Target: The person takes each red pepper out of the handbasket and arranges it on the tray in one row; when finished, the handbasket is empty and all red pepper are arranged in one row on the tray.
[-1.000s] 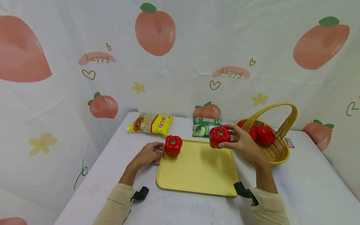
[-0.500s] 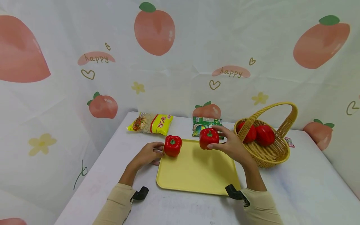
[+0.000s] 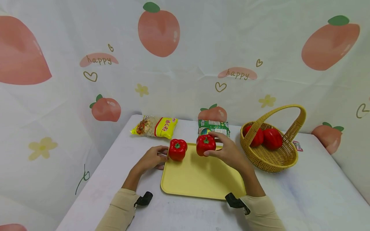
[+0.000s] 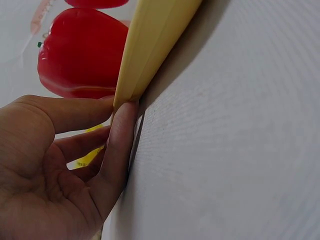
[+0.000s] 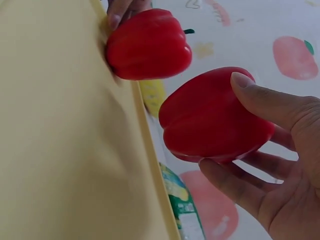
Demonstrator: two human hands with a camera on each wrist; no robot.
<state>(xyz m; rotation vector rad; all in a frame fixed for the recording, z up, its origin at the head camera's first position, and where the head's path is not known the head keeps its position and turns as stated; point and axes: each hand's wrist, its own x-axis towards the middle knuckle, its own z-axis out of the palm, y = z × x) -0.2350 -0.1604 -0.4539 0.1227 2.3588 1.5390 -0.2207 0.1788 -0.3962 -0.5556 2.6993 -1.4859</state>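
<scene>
My right hand (image 3: pixel 231 154) grips a red bell pepper (image 3: pixel 205 147) by its sides, holding it above the yellow tray (image 3: pixel 199 181). In the right wrist view a gap shows between this held pepper (image 5: pixel 210 120) and the tray surface (image 5: pixel 65 125). Another red bell pepper (image 3: pixel 177 151) stands upright in the tray's far left corner, green stem up. Beside it, my left hand (image 3: pixel 151 159) pinches the tray's left edge. The left wrist view shows the thumb and a finger on either side of the tray rim (image 4: pixel 145 45).
A wicker basket (image 3: pixel 276 162) with a tall handle stands to the right, with two red bell peppers (image 3: pixel 273 139) inside. Behind the tray lie a yellow food bag (image 3: pixel 157 126) at left and a green packet (image 3: pixel 215 125). A patterned cloth (image 3: pixel 185 77) hangs at the back.
My right hand has carried its bell pepper leftward from near the basket, over the tray toward the other pepper, and slightly lower. The left hand and the tray have stayed put.
</scene>
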